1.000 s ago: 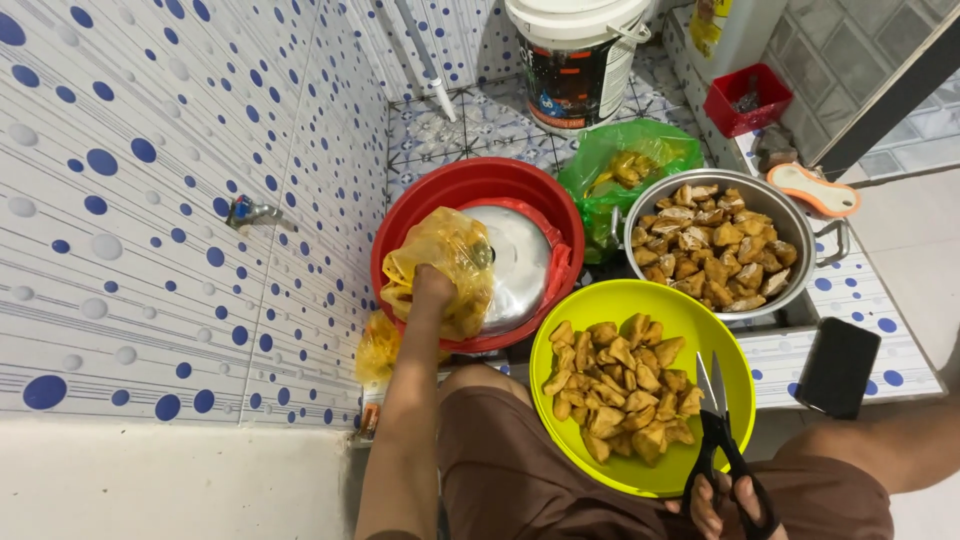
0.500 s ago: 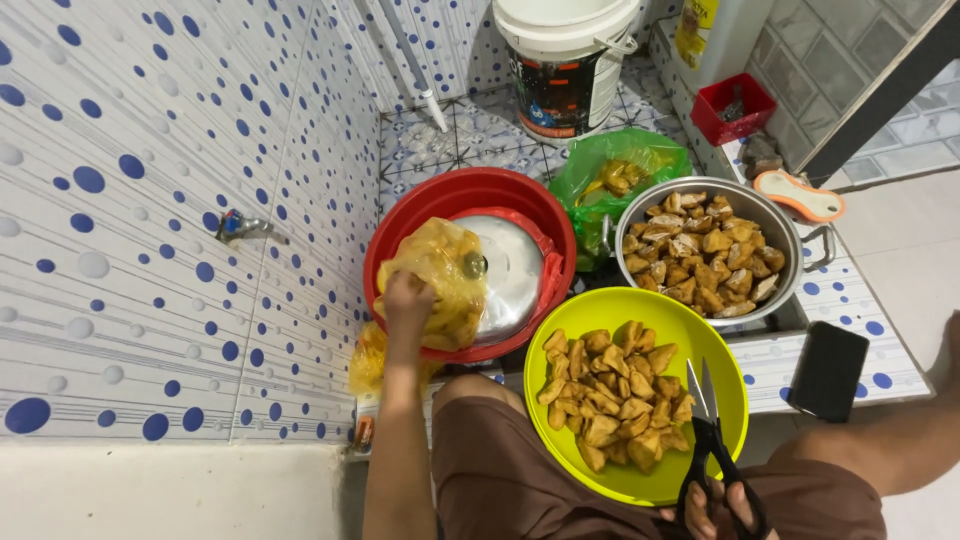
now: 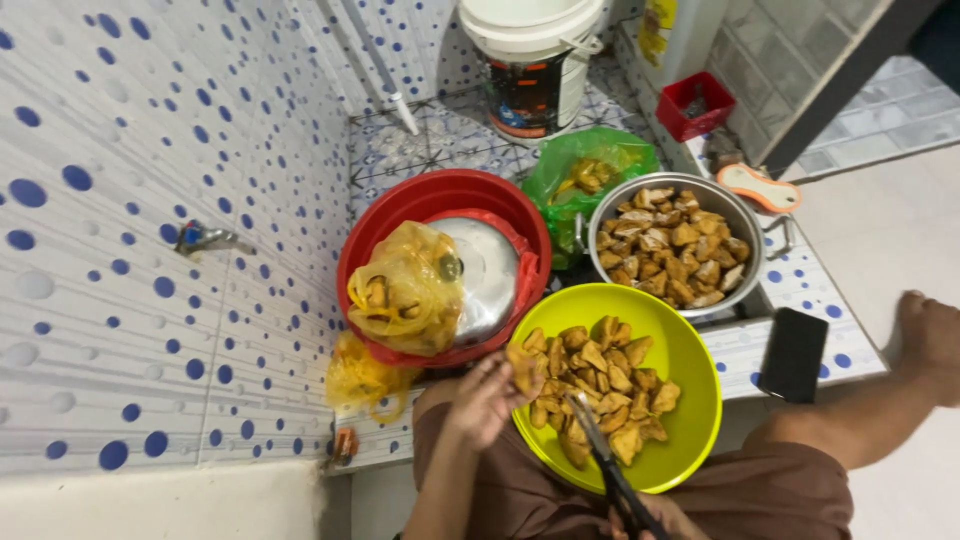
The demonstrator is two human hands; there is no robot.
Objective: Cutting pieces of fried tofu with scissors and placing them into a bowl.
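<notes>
My left hand point(image 3: 487, 398) holds a brown fried piece point(image 3: 521, 366) at the left rim of the yellow-green bowl point(image 3: 690, 400), which rests on my lap and is filled with more fried pieces. At the bottom edge my right hand point(image 3: 655, 520) grips black scissors point(image 3: 600, 455), whose blades point up over the bowl. A yellow plastic bag point(image 3: 405, 290) with a few pieces lies on a metal lid point(image 3: 490, 275) in the red basin point(image 3: 400, 205).
A metal pot point(image 3: 670, 250) full of fried pieces stands behind the bowl, next to a green bag point(image 3: 590, 170). A black phone point(image 3: 793, 353) lies on the tiled ledge. White bucket point(image 3: 530, 55), red box point(image 3: 695, 105), wall tap point(image 3: 200, 238) and another yellow bag point(image 3: 360, 378) surround them.
My left hand left the yellow bag in the red basin and came back to the bowl holding a fried piece. The scissors moved up toward the bowl's middle.
</notes>
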